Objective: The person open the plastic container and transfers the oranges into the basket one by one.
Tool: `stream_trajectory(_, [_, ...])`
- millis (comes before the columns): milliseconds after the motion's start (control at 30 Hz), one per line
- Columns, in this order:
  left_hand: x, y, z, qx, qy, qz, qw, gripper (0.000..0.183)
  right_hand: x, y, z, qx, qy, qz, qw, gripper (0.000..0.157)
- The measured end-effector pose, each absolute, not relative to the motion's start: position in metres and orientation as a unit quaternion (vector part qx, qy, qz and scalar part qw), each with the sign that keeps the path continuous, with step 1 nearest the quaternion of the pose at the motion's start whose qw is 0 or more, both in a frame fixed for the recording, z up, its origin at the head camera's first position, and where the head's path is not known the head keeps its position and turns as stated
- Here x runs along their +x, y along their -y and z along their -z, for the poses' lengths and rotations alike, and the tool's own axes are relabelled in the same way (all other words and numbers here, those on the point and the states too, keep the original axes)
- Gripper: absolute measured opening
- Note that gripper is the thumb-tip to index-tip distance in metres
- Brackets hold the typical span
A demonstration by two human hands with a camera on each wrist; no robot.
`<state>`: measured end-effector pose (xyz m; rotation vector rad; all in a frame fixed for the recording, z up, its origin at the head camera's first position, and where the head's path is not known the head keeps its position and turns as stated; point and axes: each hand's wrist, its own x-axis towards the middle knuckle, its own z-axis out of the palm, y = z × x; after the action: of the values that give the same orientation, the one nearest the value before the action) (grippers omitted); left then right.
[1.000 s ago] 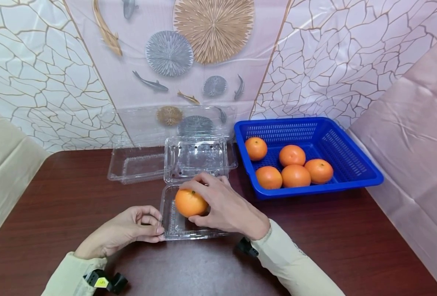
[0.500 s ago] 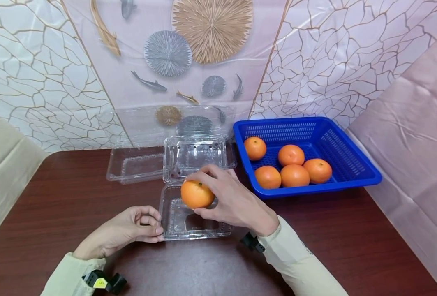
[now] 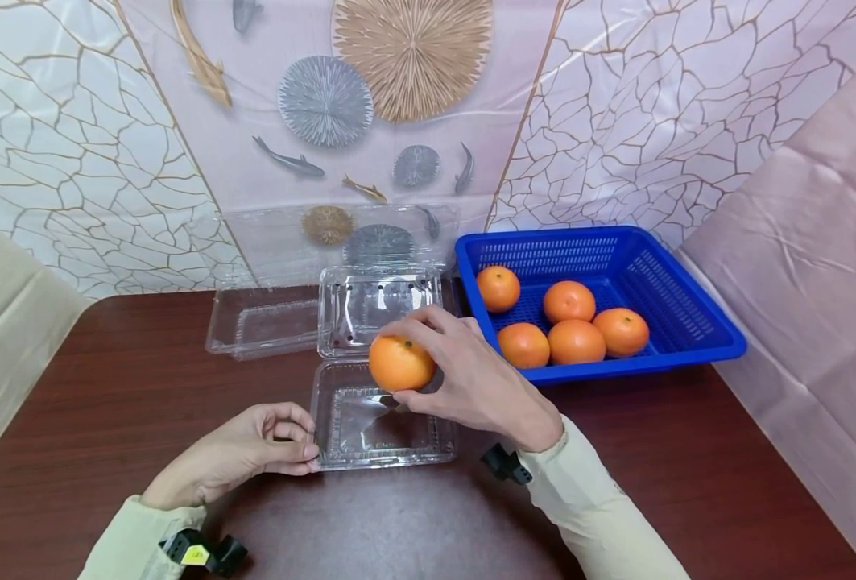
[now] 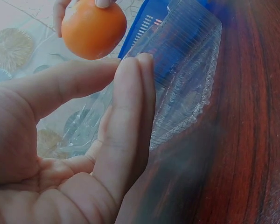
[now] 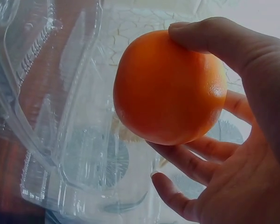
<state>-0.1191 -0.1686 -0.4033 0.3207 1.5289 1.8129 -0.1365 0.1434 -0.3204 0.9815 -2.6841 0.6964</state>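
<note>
In the head view, a clear plastic clamshell container (image 3: 384, 415) lies opened on the table with its lid raised at the back. My right hand (image 3: 474, 383) grips an orange (image 3: 401, 363) between thumb and fingers, above the back right of the container's base. The right wrist view shows that orange (image 5: 170, 88) held at the fingertips, the thumb on one side and fingers on the other. My left hand (image 3: 250, 451) pinches the rim at the container's left side near the front corner. Its thumb and fingertips meet at the clear plastic wall (image 4: 186, 79) in the left wrist view.
A blue basket (image 3: 696, 338) with several oranges (image 3: 576, 342) stands at the back right. More clear clamshell containers (image 3: 264, 322) sit behind the one in use, against the patterned wall covering (image 3: 413, 97). The dark wooden table (image 3: 370, 524) extends in front.
My right hand has lifted the orange and carried it back and to the right, from inside the container base to above its back right. The left hand has stayed at the rim.
</note>
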Motion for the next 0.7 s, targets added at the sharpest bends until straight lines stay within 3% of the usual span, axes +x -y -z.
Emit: stream_trajectory(700, [-0.119,0.168,0.405,0.125,-0.597,-0.703,0.366,0.025,-0.143,-0.171,0.308,0.296,0.917,-0.246,0.105,0.059])
